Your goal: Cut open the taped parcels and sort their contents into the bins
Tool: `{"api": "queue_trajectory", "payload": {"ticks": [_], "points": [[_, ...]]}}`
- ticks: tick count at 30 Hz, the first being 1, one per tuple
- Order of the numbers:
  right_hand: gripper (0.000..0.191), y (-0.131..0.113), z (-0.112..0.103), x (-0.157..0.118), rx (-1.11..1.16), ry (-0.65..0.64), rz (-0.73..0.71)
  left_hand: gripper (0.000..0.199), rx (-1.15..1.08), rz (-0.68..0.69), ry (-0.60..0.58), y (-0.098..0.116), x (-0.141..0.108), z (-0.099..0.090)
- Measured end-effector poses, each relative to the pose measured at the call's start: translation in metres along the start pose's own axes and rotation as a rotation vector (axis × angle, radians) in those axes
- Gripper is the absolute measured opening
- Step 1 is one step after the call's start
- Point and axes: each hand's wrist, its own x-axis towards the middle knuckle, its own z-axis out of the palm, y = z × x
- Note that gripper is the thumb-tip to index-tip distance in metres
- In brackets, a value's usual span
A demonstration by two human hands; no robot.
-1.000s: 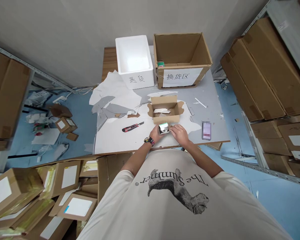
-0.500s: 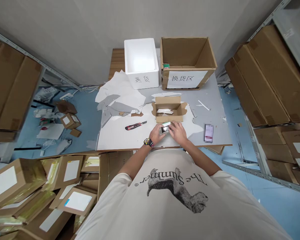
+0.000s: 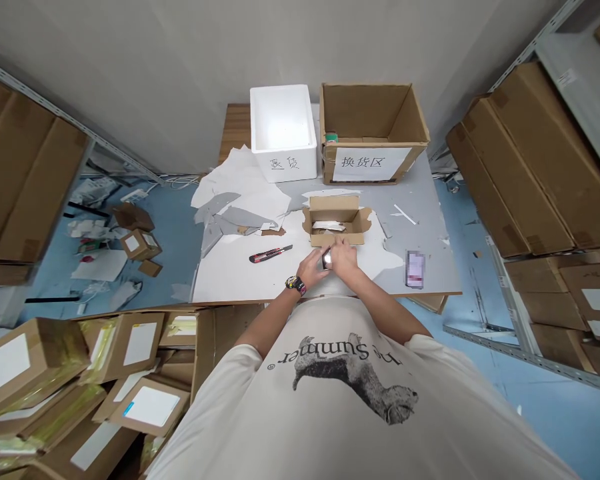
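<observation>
Near the table's front edge, my left hand (image 3: pixel 311 269), with a watch at its wrist, grips a small dark, shiny box (image 3: pixel 327 259) from the left side. My right hand (image 3: pixel 343 255) is closed over the box's right and top, covering most of it. Just beyond my fingers stands an opened cardboard carton (image 3: pixel 337 237) with its flaps spread and white paper (image 3: pixel 329 226) inside. A red and black utility knife (image 3: pixel 271 254) lies to the left, blade out, touched by neither hand.
A white foam box (image 3: pixel 291 165) and a large cardboard box (image 3: pixel 405 160), both labelled, stand at the table's back. Torn white sheeting (image 3: pixel 250 180) covers the left. A phone (image 3: pixel 415 269) lies at the right. Piled cartons (image 3: pixel 147 405) fill the lower left; shelves flank both sides.
My right hand has shifted left and over the small box, hiding its green and white top. My left hand keeps its hold. The camera view has tilted slightly.
</observation>
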Motion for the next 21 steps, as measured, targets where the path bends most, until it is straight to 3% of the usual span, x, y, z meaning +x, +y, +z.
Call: {"api": "queue_trajectory", "payload": {"ticks": [5, 11, 17, 21], "points": [[0.042, 0.004, -0.008, -0.012, 0.037, 0.016, 0.015, 0.089, -0.009, -0.024, 0.008, 0.005, 0.003, -0.001], [0.041, 0.02, -0.013, -0.029, 0.085, 0.097, 0.004, 0.067, 0.024, -0.01, 0.042, 0.014, 0.01, 0.001], [0.036, 0.017, -0.013, -0.032, 0.06, 0.035, -0.037, 0.065, 0.082, -0.17, -0.165, 0.001, 0.011, 0.007], [0.031, 0.011, -0.026, -0.038, 0.133, 0.119, -0.041, 0.059, 0.119, -0.302, -0.194, -0.006, 0.009, 0.012]]}}
